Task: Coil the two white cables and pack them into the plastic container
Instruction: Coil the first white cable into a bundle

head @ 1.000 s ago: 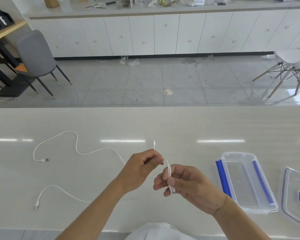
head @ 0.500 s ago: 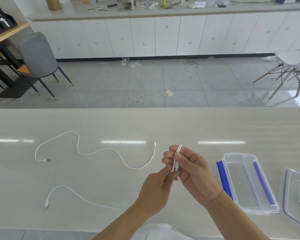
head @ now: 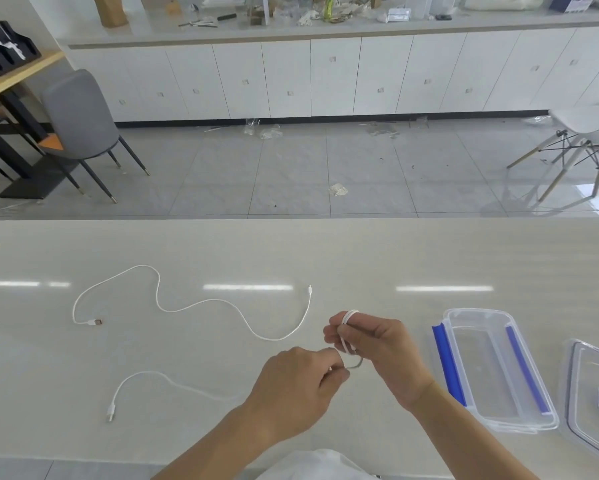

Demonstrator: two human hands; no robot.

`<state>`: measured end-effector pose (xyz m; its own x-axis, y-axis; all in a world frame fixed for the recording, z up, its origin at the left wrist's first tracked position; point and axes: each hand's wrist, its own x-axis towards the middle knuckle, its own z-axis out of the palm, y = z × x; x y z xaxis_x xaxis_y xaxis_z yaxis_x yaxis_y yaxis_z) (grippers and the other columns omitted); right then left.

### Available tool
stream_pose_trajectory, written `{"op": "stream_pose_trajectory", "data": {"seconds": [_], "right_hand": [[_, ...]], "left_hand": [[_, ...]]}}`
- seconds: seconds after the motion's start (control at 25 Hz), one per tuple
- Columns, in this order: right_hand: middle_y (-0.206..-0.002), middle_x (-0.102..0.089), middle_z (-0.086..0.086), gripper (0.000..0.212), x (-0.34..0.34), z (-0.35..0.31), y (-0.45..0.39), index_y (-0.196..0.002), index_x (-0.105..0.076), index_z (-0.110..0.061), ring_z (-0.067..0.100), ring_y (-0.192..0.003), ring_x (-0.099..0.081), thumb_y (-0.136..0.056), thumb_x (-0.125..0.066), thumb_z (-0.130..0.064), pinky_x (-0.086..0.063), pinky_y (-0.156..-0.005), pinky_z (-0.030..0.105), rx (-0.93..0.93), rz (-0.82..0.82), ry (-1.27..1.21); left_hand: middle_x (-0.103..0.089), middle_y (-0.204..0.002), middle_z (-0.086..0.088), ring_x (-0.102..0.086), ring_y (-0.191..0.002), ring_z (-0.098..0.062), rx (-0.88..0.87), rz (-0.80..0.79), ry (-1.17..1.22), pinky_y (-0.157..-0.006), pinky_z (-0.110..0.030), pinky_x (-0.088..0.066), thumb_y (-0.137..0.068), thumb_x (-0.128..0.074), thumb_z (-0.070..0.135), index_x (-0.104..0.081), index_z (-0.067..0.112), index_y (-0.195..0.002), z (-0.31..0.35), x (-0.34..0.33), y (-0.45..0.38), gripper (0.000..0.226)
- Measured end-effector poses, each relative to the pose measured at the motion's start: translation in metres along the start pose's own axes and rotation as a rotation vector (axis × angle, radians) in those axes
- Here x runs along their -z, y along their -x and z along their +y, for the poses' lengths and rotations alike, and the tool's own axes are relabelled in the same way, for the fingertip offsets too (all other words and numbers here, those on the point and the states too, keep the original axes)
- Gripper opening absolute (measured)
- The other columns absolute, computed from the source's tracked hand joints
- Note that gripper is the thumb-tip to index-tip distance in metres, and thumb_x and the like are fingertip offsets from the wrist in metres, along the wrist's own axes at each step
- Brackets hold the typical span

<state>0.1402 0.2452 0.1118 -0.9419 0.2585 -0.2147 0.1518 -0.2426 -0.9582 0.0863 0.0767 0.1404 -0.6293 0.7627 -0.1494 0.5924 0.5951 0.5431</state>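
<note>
Farthest left on the pale, glossy stone-look tabletop point(head: 360, 258), a thin white charging cable point(head: 201, 301) lay loose in a wavy line, one plug at the left end and the other end pointing away from the person near the table's middle. Nearer the front edge, the free tail of a second thin white cable point(head: 145, 377) curved across the surface, its plug lying at the left, and ran right toward the hands. The left hand point(head: 291, 389) was clenched around that second cable, pinching a short bend of it between thumb and fingers just beside the right hand. The right hand point(head: 377, 348) grasped several turns of the same cable, looped over its raised fingers point(head: 336, 322). To the right stood an uncovered, clear rectangular plastic container with blue side clips point(head: 445, 362), holding neither cable. Its clear plastic lid with a blue label point(head: 582, 396) lay just beside it at the right edge.
</note>
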Motion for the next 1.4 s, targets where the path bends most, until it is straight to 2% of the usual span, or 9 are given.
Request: {"op": "stream_pose_trajectory", "data": {"seconds": [0.2,0.36,0.44,0.68,0.84,0.96,1.08,1.24,1.4], "right_hand": [[-0.071,-0.068,-0.005,0.022,-0.001,-0.004,0.011,-0.084,-0.067,0.004,0.007,-0.064,-0.058,-0.099,-0.055,-0.007,-0.044,-0.066,0.014,-0.031,-0.307,0.326],[-0.076,-0.070,-0.001,0.028,-0.005,-0.010,0.022,-0.095,-0.074,-0.013,0.015,-0.067,-0.062,-0.099,-0.046,-0.013,-0.048,-0.069,0.021,-0.123,-0.407,0.182],[-0.074,-0.063,0.002,0.030,-0.007,-0.010,0.025,-0.108,-0.073,-0.008,0.019,-0.066,-0.056,-0.098,-0.046,-0.017,-0.046,-0.069,0.024,-0.175,-0.437,0.035],[-0.074,-0.055,-0.002,0.034,-0.009,-0.011,0.027,-0.122,-0.069,-0.008,0.018,-0.067,-0.048,-0.101,-0.046,-0.020,-0.030,-0.071,0.033,-0.189,-0.534,-0.059],[-0.074,-0.057,-0.003,0.033,-0.012,-0.014,0.029,-0.120,-0.069,-0.005,0.017,-0.066,-0.052,-0.103,-0.044,-0.018,-0.041,-0.069,0.026,-0.151,-0.468,-0.191],[-0.077,-0.060,0.000,0.031,-0.014,-0.017,0.026,-0.118,-0.068,-0.002,0.018,-0.067,-0.055,-0.101,-0.045,-0.015,-0.045,-0.070,0.025,-0.090,-0.398,-0.268],[-0.084,-0.066,0.008,0.030,-0.017,-0.020,0.020,-0.116,-0.068,0.003,0.019,-0.071,-0.060,-0.096,-0.055,-0.016,-0.052,-0.071,0.025,-0.027,-0.303,-0.366],[-0.095,-0.070,0.014,0.031,-0.014,-0.024,0.008,-0.118,-0.069,0.003,0.021,-0.077,-0.066,-0.093,-0.060,-0.014,-0.056,-0.073,0.028,0.000,-0.183,-0.486],[-0.099,-0.069,0.013,0.035,-0.013,-0.024,-0.003,-0.122,-0.066,0.004,0.022,-0.085,-0.067,-0.090,-0.064,-0.009,-0.057,-0.075,0.027,0.015,-0.120,-0.489]], "left_hand": [[-0.065,-0.068,0.017,-0.050,-0.060,-0.003,-0.132,-0.034,-0.012,-0.060,-0.020,-0.038,-0.093,-0.054,0.046,-0.061,0.030,-0.090,-0.007,0.041,-0.003,0.018],[-0.063,-0.070,0.019,-0.051,-0.066,-0.001,-0.212,-0.012,-0.023,-0.059,-0.011,-0.034,-0.090,-0.061,0.049,-0.064,0.033,-0.088,-0.016,0.072,-0.009,0.016],[-0.058,-0.066,0.023,-0.050,-0.064,0.002,-0.200,0.012,0.051,-0.059,-0.010,-0.034,-0.089,-0.066,0.047,-0.066,0.035,-0.085,-0.021,0.082,-0.013,0.013],[-0.068,-0.078,0.010,-0.051,-0.063,-0.017,-0.182,0.038,0.333,-0.059,-0.017,-0.039,-0.086,-0.069,0.045,-0.067,0.036,-0.080,-0.032,0.071,-0.023,0.011],[-0.061,-0.067,0.011,-0.050,-0.060,-0.009,-0.131,0.099,0.533,-0.062,-0.016,-0.042,-0.091,-0.067,0.038,-0.066,0.038,-0.079,-0.039,0.048,-0.028,0.012],[-0.057,-0.065,0.001,-0.050,-0.062,-0.012,-0.101,0.134,0.603,-0.063,-0.025,-0.044,-0.096,-0.058,0.043,-0.065,0.035,-0.084,-0.041,0.027,-0.027,0.016],[-0.052,-0.061,0.004,-0.046,-0.060,-0.011,-0.038,0.176,0.610,-0.060,-0.022,-0.040,-0.101,-0.051,0.038,-0.065,0.029,-0.090,-0.039,0.006,-0.027,0.020],[-0.046,-0.055,0.010,-0.038,-0.050,-0.008,0.015,0.196,0.602,-0.052,-0.015,-0.031,-0.102,-0.046,0.040,-0.056,0.040,-0.074,-0.026,-0.014,-0.020,0.029],[-0.044,-0.053,0.004,-0.039,-0.049,-0.012,0.062,0.158,0.507,-0.054,-0.029,-0.034,-0.099,-0.043,0.041,-0.058,0.033,-0.084,-0.016,-0.032,-0.012,0.022]]}}
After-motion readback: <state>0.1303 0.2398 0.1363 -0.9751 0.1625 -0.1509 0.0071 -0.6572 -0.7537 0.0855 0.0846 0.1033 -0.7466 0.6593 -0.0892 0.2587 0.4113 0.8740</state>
